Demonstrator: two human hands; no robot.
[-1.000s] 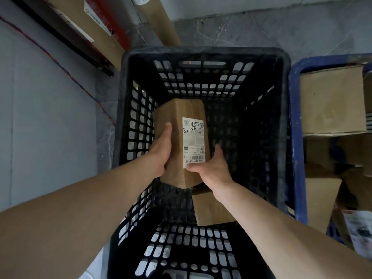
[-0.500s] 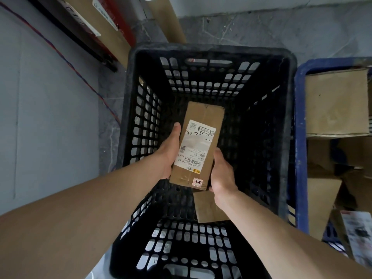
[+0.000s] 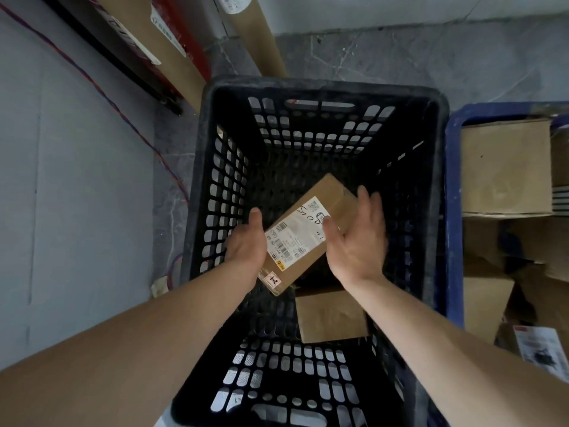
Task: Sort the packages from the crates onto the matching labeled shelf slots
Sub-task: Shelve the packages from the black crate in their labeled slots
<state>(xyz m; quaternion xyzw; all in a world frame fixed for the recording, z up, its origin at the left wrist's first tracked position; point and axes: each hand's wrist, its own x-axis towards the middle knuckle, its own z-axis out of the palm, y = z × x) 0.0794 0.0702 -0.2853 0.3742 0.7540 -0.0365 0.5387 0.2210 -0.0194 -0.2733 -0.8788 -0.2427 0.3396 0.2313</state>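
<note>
Veined grey floor point(image 3: 400, 66) — pale wall point(image 3: 61, 211).

Labeled brown package point(image 3: 303, 232) tilted diagonally above black crate point(image 3: 323, 87).

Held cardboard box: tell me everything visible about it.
The cardboard box is small, oblong, brown. A white shipping label with barcodes, a QR code and handwriting lies on its top; a small numbered sticker sits at its near corner. It is held turned diagonally over the black crate. The left hand grips its left edge; the right hand, fingers straight, touches its right side, thumb on the label.
</note>
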